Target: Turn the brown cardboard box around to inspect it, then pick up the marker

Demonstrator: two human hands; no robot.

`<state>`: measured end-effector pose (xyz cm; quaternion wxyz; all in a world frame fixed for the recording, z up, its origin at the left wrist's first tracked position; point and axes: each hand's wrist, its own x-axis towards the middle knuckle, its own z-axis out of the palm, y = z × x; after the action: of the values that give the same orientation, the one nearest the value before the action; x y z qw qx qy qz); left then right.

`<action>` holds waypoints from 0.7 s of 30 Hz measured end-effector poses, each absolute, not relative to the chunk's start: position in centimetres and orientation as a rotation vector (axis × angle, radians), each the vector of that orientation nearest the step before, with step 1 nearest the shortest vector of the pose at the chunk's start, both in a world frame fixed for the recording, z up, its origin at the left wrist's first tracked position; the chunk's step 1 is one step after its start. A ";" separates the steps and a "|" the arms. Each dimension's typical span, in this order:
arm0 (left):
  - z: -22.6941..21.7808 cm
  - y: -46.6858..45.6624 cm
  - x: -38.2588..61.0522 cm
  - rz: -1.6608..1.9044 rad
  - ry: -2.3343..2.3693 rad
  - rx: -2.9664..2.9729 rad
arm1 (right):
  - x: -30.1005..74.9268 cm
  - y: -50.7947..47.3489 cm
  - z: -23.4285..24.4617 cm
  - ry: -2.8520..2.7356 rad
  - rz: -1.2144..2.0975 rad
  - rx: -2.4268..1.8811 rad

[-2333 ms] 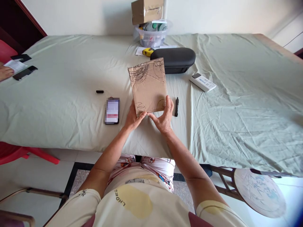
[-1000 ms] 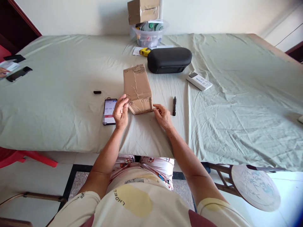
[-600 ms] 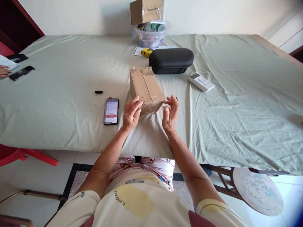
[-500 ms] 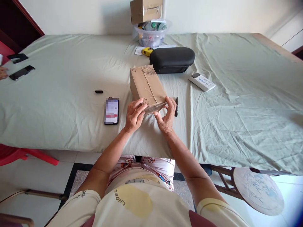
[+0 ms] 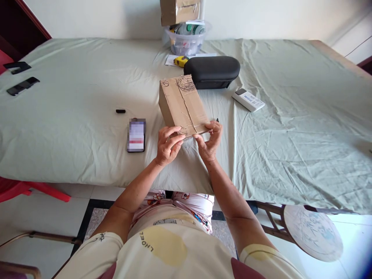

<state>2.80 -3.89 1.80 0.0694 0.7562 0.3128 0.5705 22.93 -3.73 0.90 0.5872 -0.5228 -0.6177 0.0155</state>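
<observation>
- Two bare hands are working at one small cardboard box (image 5: 180, 102), which is standing on the green cloth (image 5: 279, 155) near the table's front edge, directly before the person.
- The left hand (image 5: 167, 146) is gripping the box's near left corner; its index finger is lying on the upper face, and its thumb is pointing in below the near edge.
- The right hand (image 5: 209, 142) is gripping the near right corner, its fingers curling over the upper face and its thumb pressing at the near edge.
- The upper face is showing a lengthwise seam and dark scribbles at both far corners and the near left one; whether the base is resting flat is not showing.
- A black pen (image 5: 217, 120) is lying mostly hidden behind the right hand.
- A phone (image 5: 136, 136) is lying left of the left hand, with a small black cap (image 5: 120, 111) sitting just beyond it.
- A black case (image 5: 212, 70) is lying behind the box, a white device (image 5: 249, 101) to its right.
- Farther back, a yellow tape measure (image 5: 181, 61) is lying before a plastic tub (image 5: 186, 45), which is bearing another carton (image 5: 180, 12).
</observation>
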 end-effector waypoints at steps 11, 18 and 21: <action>0.8 -3.6 2.8 1.719 1.039 1.919 | 23.1 -3.8 1.2 -1.450 0.128 -1.127; 1.4 -3.1 2.5 1.555 0.926 1.724 | 23.1 -4.3 1.7 -1.453 0.115 -1.061; 1.5 -3.2 2.4 1.571 0.934 1.739 | 23.1 -4.3 1.8 -1.467 0.082 -1.044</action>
<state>2.37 -3.21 1.53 0.3046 0.6567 0.3525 0.5930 23.08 -4.34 1.84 0.6205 -0.4542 -0.6383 0.0359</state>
